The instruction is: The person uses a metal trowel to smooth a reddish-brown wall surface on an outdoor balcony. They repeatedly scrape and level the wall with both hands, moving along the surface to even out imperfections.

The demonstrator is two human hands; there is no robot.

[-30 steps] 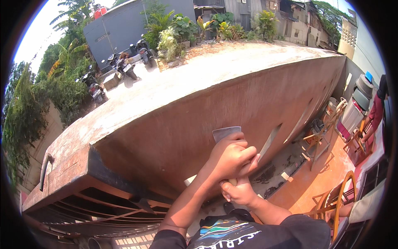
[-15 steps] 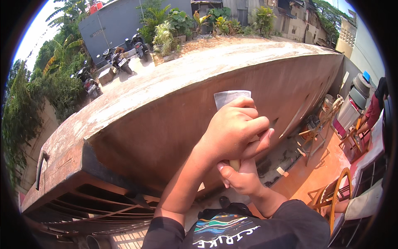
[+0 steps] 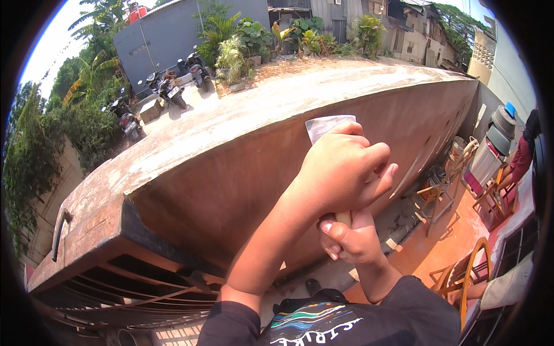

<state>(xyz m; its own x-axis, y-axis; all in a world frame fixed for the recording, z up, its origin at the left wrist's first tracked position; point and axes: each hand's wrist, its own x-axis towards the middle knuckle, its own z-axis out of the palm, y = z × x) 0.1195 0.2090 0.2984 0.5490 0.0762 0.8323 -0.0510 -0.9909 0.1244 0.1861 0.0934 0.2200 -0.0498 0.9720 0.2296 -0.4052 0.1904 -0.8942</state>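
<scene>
Both of my hands grip a scraper with a wide flat greyish blade and a pale handle. My left hand is closed around its upper part, just below the blade. Lower down, my right hand wraps round the handle's end, thumb bent over it. The blade's edge points up toward the top of a brown wall. Whether it touches the wall I cannot tell. My left hand hides most of the handle.
A dark metal gate joins the wall at the left. Wooden chairs stand on the orange floor at the right, with stacked tubs behind. People's arms show at the right edge. Motorbikes are parked beyond the wall.
My two hands and the scraper have shifted a little to the right, the blade slightly upward. Both hands keep their hold. The whole view has shifted slightly.
</scene>
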